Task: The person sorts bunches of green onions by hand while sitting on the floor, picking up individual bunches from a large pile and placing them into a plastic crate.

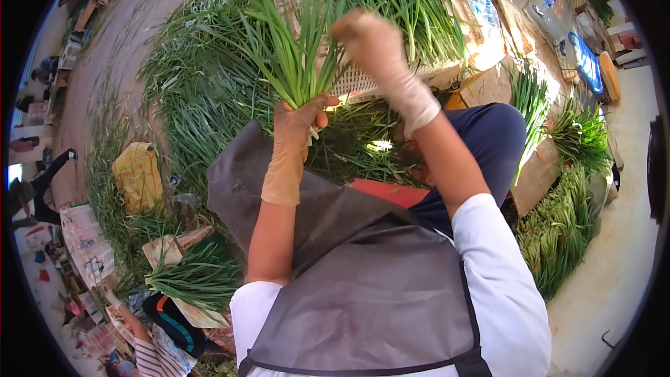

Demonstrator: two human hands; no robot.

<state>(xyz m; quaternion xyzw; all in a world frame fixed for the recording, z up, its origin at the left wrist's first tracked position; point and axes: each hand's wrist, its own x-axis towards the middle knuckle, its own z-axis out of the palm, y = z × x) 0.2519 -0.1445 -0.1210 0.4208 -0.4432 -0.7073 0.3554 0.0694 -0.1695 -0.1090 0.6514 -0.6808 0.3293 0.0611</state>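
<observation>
My left hand (296, 126), in a thin tan glove with some fingers bare, is closed round the base of a bunch of garlic chives (296, 63). The long green leaves fan upward, and a few pale stem ends stick out below the fist. Just right of the leaves, my right hand (373, 42) is raised, in a pale glove and blurred by motion. Its fingers are too smeared to show whether they hold anything. Behind it, more chives (426, 21) lie across a pale plastic crate (359, 84).
A large heap of loose chives (202, 84) covers the floor at left. A yellow sack (138, 174) lies beside it. Tied bundles (558, 230) are stacked at right, near a clear plastic bag (478, 0). At lower left, another person's striped sleeve (150, 356) shows.
</observation>
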